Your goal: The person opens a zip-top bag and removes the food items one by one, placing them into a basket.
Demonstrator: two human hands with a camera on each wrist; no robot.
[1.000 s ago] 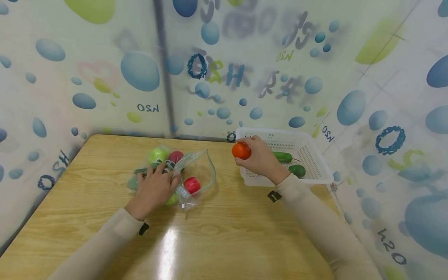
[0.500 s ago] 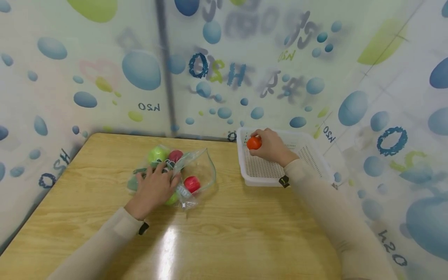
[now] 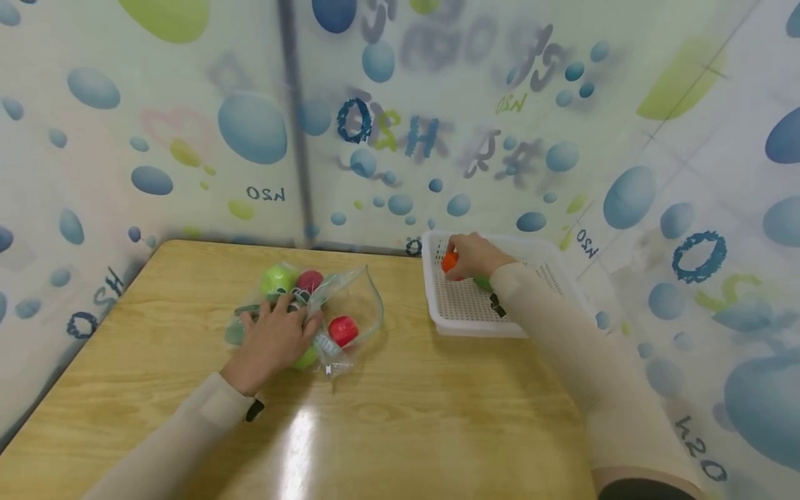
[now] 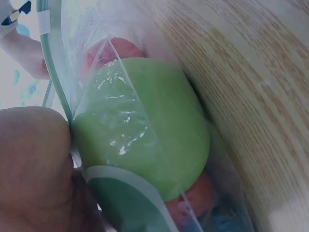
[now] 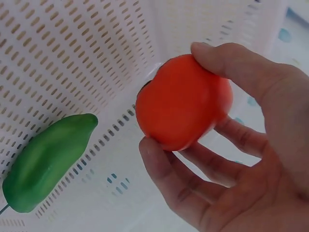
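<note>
In the head view my right hand [image 3: 478, 255] is low inside the white basket [image 3: 465, 326], holding a tomato [image 3: 449, 262]. The right wrist view shows the tomato [image 5: 183, 104] between my thumb and fingertips, above the perforated bottom. A green pepper [image 5: 50, 162] with a thin stem lies near it. On the left, my left hand [image 3: 275, 340] lies over a clear zip bag [image 3: 369, 298], fingers bent on it and thumb by its mouth. Through the plastic show a light green round fruit [image 4: 149, 121], a dark red one [image 3: 310, 280] and a bright red one [image 3: 344, 330].
The wooden table [image 3: 387, 417] meets a patterned curtain-like wall [image 3: 387, 173] at the back. The basket stands at the table's back right, near the right wall [image 3: 687, 278]. My right forearm [image 3: 575, 347] covers the basket's right part.
My right hand carried the tomato rightward from the basket's left edge, then lowered it into the basket. My left hand and the zip bag stay in place.
</note>
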